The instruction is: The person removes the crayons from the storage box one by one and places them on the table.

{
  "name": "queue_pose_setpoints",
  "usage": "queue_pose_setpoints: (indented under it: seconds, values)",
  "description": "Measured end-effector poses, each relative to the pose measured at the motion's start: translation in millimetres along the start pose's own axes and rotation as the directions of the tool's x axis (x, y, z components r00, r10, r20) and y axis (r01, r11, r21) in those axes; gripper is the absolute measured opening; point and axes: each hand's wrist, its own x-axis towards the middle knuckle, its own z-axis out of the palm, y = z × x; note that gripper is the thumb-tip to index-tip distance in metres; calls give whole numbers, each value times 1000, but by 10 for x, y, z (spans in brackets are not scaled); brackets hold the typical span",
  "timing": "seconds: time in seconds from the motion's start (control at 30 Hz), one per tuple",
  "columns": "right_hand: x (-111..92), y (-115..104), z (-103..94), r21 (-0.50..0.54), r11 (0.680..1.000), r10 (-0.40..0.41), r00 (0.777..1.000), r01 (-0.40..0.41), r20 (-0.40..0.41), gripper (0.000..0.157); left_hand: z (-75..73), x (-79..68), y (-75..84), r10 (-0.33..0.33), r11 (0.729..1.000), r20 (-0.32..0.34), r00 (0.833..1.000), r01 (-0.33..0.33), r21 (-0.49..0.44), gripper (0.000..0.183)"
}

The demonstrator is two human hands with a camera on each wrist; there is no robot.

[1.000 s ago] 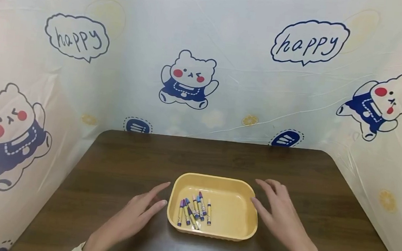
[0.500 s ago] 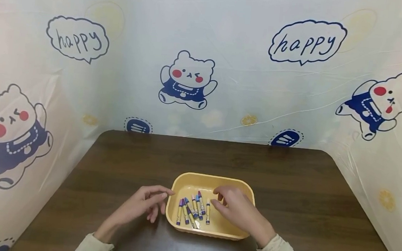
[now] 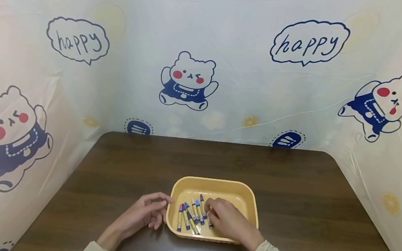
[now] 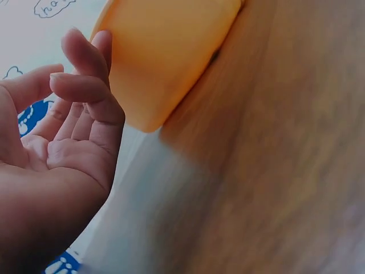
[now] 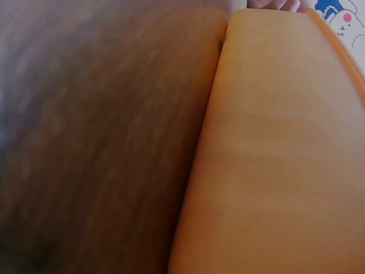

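Observation:
A yellow tray (image 3: 242, 191) stands on the table with several crayons (image 3: 188, 219) lying in its left part. My right hand (image 3: 230, 220) reaches down into it and pinches the rightmost crayon (image 3: 210, 224); the hand covers most of that crayon. At the tray's left end is my left hand (image 3: 143, 212), its index fingertip at the rim and its other fingers loosely bent, holding nothing. In the left wrist view, this left hand (image 4: 74, 114) is beside the tray's outer wall (image 4: 165, 57). The right wrist view shows mostly the tray's near side (image 5: 274, 142), with the right hand out of sight.
The dark wooden table (image 3: 130, 159) spreads around the tray. Pale cloth (image 3: 241, 73) printed with bears and the word "happy" hangs behind it and along both sides.
My right hand has come from beyond the tray's right rim, over the tray and down to the rightmost crayon. My left hand has shifted slightly, its index finger now at the left rim.

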Motion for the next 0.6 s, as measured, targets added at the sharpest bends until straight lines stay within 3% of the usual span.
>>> queue_pose_setpoints:
  seconds: [0.27,0.6]
  values:
    - [-15,-11,-1,-89,995,30,998,-35,-57,12,3,18,-83,51,993,-6,999,-52,-108,34]
    - [-59,-23,-23,-156,987,23,993,-41,-115,23,9,19,-100,73,991,-2,997,-73,-116,32]
